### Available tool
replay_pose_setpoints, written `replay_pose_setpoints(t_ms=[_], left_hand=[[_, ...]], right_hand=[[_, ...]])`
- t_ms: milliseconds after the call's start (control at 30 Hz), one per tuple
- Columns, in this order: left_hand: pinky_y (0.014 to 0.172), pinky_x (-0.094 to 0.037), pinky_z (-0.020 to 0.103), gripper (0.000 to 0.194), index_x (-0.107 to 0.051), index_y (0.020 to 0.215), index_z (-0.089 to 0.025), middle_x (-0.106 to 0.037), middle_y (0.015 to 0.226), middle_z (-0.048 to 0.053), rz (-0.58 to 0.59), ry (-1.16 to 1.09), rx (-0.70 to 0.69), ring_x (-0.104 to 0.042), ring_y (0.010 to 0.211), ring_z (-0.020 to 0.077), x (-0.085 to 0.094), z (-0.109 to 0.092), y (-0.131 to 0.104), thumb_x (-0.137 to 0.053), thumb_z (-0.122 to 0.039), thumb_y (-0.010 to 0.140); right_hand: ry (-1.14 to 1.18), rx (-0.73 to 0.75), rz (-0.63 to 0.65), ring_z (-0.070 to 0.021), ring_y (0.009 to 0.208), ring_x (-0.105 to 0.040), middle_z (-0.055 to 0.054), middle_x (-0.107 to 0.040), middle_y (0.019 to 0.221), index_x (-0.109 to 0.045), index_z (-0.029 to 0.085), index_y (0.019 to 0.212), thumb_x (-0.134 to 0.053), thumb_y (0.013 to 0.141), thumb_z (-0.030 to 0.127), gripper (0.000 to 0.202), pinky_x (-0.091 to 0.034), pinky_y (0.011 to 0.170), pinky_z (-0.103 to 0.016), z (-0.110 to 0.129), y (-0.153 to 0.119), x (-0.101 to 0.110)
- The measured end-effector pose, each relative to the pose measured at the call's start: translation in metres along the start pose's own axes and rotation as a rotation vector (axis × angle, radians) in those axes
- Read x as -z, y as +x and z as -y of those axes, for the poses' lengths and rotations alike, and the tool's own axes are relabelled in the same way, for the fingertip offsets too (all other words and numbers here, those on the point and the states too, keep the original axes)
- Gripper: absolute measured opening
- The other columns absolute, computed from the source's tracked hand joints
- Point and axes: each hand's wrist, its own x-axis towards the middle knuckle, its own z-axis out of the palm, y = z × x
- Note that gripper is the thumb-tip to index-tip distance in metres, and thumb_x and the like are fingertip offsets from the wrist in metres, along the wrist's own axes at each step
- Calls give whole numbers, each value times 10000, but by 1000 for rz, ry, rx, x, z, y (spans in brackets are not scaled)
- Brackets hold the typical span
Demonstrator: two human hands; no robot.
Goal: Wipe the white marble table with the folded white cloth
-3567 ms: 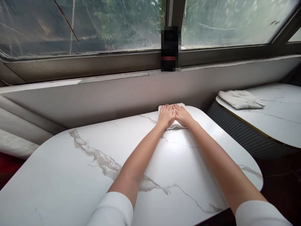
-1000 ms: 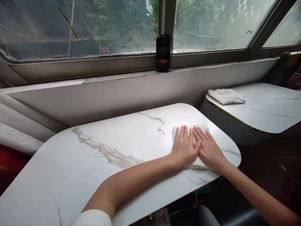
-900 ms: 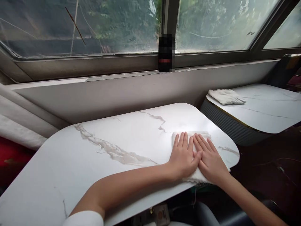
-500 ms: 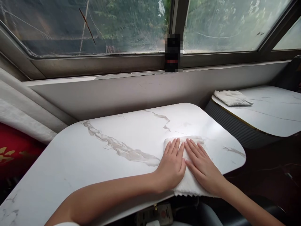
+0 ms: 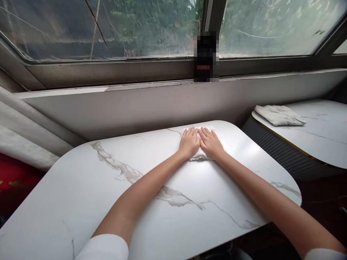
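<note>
A folded white cloth (image 5: 202, 156) lies on the marble-patterned white table (image 5: 151, 151), close to its far edge by the wall. My left hand (image 5: 189, 142) rests flat on the left part of the cloth, fingers stretched out and pointing away from me. Beside it, my right hand (image 5: 210, 142) presses flat on the right part, its fingers also stretched. The two hands touch or nearly touch at the thumbs. Much of the cloth is hidden beneath them.
On a second white table (image 5: 330, 133) at the right lies another folded cloth (image 5: 280, 115). A window sill (image 5: 151, 86) runs behind, with a blurred-out dark object (image 5: 206, 57) on it. Pale curtain-like fabric (image 5: 24, 126) hangs at the left, above something red (image 5: 18, 175).
Both hands have slid the white cloth away from me, from the table's near edge to near its far edge. My arms are now stretched out, and the view has shifted slightly.
</note>
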Motion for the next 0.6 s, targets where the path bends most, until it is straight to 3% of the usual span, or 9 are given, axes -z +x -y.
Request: replay_pose_setpoints(t_ms=[133, 267, 433, 600], left_hand=[[1151, -139, 366, 501, -366, 1394, -63, -331, 1480, 108, -11, 50, 30, -263, 1375, 178, -2, 25, 40, -234, -207, 933], [1141, -154, 356, 493, -382, 1381, -59, -370, 1461, 112, -20, 75, 75, -302, 1357, 190, -2, 37, 56, -232, -206, 935], [1143, -148, 359, 495, -362, 1387, -38, -364, 1462, 125, -30, 58, 71, -298, 1358, 196, -2, 38, 53, -225, -217, 946], [1151, -129, 363, 506, -326, 1406, -32, -314, 1487, 125, -23, 57, 76, -249, 1380, 194, 1, 32, 32, -237, -222, 946]], right_hand=[[-17, 21, 7, -228, 1377, -264, -119, -329, 1488, -345, 77, 1420, -254, 917, 216, 530, -201, 1116, -423, -4, 47, -11], [-7, 39, -13, -219, 1367, -286, -125, -352, 1476, -364, 77, 1408, -265, 913, 204, 521, -204, 1110, -417, -6, 71, -18], [36, 55, -44, -227, 1364, -291, -135, -355, 1473, -379, 73, 1398, -258, 920, 232, 519, -193, 1108, -414, -7, 70, -20], [90, 62, -27, -219, 1370, -283, -129, -348, 1476, -385, 93, 1396, -271, 920, 247, 513, -189, 1108, -414, -2, 52, -16]])
